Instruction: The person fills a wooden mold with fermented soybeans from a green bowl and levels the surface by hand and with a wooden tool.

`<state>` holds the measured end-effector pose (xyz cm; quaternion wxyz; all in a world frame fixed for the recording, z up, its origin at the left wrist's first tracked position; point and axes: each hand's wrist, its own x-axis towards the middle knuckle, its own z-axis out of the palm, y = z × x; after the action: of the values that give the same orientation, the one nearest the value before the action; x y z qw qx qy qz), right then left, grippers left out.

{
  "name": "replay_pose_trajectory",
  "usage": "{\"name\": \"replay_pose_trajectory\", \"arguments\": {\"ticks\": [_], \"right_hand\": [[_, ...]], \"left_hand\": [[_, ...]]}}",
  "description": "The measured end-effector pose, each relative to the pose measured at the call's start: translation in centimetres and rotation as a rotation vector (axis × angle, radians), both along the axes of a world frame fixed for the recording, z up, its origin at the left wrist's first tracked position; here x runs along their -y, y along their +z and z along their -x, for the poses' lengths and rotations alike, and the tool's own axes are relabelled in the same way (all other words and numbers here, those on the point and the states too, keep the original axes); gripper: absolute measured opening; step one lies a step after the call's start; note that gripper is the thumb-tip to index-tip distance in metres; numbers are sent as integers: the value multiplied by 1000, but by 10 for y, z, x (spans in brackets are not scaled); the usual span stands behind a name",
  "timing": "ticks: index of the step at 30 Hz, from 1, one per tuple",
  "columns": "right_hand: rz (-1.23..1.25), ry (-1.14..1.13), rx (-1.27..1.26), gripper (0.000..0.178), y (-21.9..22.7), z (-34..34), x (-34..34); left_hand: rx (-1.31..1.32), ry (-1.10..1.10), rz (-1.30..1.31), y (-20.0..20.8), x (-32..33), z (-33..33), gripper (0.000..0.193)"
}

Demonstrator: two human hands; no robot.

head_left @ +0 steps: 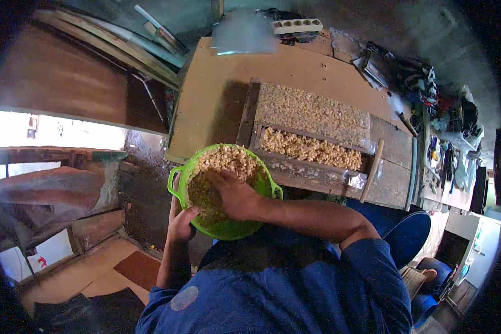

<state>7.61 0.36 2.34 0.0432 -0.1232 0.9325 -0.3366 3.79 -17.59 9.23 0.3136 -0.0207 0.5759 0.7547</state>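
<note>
Head view, mid-frame: gripping green basin (228, 231) with left hand (182, 223), resting right hand (235, 195) among tan pieces (228, 159); cannot tell its finger spread.

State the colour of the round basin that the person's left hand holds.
The basin is bright lime green; it shows best in the head view.

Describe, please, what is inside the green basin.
Inside the green basin are pale, lumpy pieces, with many toward its far side. The right hand reaches into it; what lies directly beneath that hand is covered and cannot be seen.
</note>
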Motion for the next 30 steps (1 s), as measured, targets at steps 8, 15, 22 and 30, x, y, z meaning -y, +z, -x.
{"name": "replay_pose_trajectory", "arguments": {"ticks": [8,15,22,30], "right_hand": [[516,133,644,46,27,6,26],[1109,-288,959,39,47,3,-8],[1649,-535,835,17,50,8,-98],[219,-646,-435,16,-49,31,-171]], "left_hand": [[29,15,94,5,0,-4,105],[93,46,153,-2,6,1,106],[53,73,-63,-14,16,2,91],[39,93,-100,-16,17,5,93]]}}
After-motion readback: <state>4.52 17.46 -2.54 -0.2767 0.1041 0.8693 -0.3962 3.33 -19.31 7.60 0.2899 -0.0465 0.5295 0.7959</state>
